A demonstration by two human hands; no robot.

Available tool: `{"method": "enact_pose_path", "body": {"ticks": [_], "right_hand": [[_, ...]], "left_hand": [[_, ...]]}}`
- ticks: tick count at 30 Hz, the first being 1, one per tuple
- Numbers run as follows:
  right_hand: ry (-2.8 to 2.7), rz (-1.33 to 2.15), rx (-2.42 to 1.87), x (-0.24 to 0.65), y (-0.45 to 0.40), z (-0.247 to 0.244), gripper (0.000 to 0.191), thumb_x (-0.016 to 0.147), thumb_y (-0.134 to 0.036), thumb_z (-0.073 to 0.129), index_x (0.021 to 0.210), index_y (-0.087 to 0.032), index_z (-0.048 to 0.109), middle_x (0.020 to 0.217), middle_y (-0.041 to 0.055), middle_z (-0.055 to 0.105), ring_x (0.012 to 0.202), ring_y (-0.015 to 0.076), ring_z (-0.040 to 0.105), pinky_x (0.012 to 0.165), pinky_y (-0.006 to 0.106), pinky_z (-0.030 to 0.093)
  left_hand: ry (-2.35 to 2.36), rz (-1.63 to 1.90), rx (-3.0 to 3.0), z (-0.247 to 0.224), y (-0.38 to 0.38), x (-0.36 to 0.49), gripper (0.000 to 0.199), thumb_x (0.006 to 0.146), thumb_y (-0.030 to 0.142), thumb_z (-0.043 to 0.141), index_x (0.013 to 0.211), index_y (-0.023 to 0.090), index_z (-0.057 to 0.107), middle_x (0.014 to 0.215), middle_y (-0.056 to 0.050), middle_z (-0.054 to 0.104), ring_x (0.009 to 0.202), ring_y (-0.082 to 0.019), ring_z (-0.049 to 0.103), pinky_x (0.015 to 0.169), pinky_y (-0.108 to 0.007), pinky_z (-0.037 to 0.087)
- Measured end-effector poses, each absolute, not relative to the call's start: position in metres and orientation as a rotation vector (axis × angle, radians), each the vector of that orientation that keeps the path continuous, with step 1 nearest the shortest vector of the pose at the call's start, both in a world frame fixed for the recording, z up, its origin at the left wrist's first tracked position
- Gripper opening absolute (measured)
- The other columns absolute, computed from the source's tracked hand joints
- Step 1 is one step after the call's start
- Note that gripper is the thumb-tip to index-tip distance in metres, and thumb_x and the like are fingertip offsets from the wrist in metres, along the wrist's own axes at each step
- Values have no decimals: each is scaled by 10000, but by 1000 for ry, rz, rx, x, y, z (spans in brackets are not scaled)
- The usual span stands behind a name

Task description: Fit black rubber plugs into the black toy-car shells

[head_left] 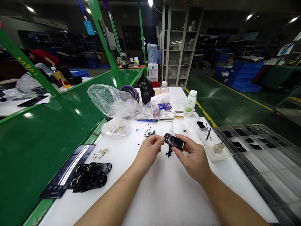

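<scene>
Above the white tabletop, my right hand [193,154] grips a small glossy black toy car body [174,142] by its right end, with fingers and thumb on its edges. My left hand [150,149] is closed in a pinch at the body's left end; whatever is between its fingertips is too small or hidden to name. Below and behind the body lie small black parts [168,152], and another scatter of black parts [149,134] sits farther back. To the left are several black car bodies [90,177] grouped together, and small pale parts [100,153].
A dark tablet-like panel [64,175] lies at the left edge. Behind are plastic bags [115,128], a blue utility knife [147,120], a syringe [183,128] and a white bottle [190,103]. At right stand a clear tray [217,157] with a small jar and compartment trays [254,166].
</scene>
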State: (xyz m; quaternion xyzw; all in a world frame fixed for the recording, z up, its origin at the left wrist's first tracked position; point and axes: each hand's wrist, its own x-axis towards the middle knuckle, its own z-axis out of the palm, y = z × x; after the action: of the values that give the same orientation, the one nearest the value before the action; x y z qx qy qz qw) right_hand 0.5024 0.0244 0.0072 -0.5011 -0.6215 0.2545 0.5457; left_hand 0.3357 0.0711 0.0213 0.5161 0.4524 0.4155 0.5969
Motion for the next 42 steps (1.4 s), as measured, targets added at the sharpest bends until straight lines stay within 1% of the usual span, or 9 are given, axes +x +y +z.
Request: {"method": "enact_pose_path", "body": {"ticks": [3, 4, 6, 8, 15, 22, 27, 34, 42], "right_hand": [[-1435, 690, -1169, 501, 24, 7, 379, 818, -252, 692, 1191, -245, 624, 937, 10, 718, 798, 180, 689, 750, 301, 595], [-1426, 709, -1160, 501, 24, 7, 378, 821, -253, 689, 1193, -239, 622, 944, 17, 719, 807, 187, 691, 754, 308, 596], [-1414, 727, -1146, 500, 25, 7, 377, 823, -250, 685, 1194, -228, 623, 960, 28, 719, 824, 197, 693, 757, 318, 599], [-1404, 733, -1147, 498, 25, 5, 380, 822, -251, 683, 1197, -226, 622, 983, 36, 718, 846, 204, 694, 765, 326, 602], [-1373, 804, -1249, 493, 26, 2, 416, 814, -300, 699, 1211, -222, 602, 949, 44, 731, 858, 222, 702, 769, 346, 600], [-1255, 1046, -1227, 492, 25, 11, 455, 810, -335, 705, 1209, -168, 566, 930, 73, 732, 772, 214, 704, 713, 345, 594], [-1260, 1053, -1210, 492, 24, 12, 470, 801, -342, 715, 1209, -164, 565, 921, 77, 731, 788, 225, 708, 721, 351, 594], [-1238, 1046, -1171, 492, 25, 12, 489, 776, -371, 729, 1192, -158, 583, 883, 73, 731, 761, 221, 708, 710, 348, 593], [-1122, 1124, -1135, 491, 24, 15, 531, 733, -377, 769, 1185, -159, 592, 817, 47, 713, 703, 198, 686, 701, 365, 589]], "left_hand": [[1051, 969, 1187, 22, 70, 338, 301, 795, 476, 654, 773, 181, 598, 624, 37, 522, 571, -107, 444, 564, -244, 320], [1048, 977, 1164, 22, 69, 338, 290, 792, 468, 663, 846, 187, 616, 658, 26, 565, 605, -118, 491, 577, -244, 343], [1027, 1008, 1088, 22, 69, 339, 348, 772, 441, 699, 1011, 203, 614, 732, 3, 639, 706, -149, 582, 608, -246, 385], [993, 1035, 997, 20, 69, 339, 412, 749, 406, 734, 1083, 207, 598, 774, -9, 676, 775, -162, 627, 630, -241, 408], [975, 1065, 845, 15, 75, 339, 262, 720, 329, 773, 897, 166, 670, 757, 6, 669, 706, -104, 631, 629, -203, 431], [1052, 1069, 953, 20, 73, 339, 286, 725, 355, 763, 896, 147, 666, 714, -21, 689, 681, -137, 651, 617, -228, 456], [1096, 1063, 1010, 24, 71, 339, 296, 729, 373, 749, 901, 146, 669, 678, -30, 694, 673, -158, 658, 618, -244, 466], [1071, 1069, 995, 25, 70, 337, 290, 723, 393, 742, 878, 155, 682, 704, -27, 690, 667, -160, 663, 595, -241, 461], [1031, 1053, 921, 24, 72, 331, 261, 704, 330, 763, 890, 150, 722, 725, -43, 707, 697, -154, 665, 637, -241, 477]]}}
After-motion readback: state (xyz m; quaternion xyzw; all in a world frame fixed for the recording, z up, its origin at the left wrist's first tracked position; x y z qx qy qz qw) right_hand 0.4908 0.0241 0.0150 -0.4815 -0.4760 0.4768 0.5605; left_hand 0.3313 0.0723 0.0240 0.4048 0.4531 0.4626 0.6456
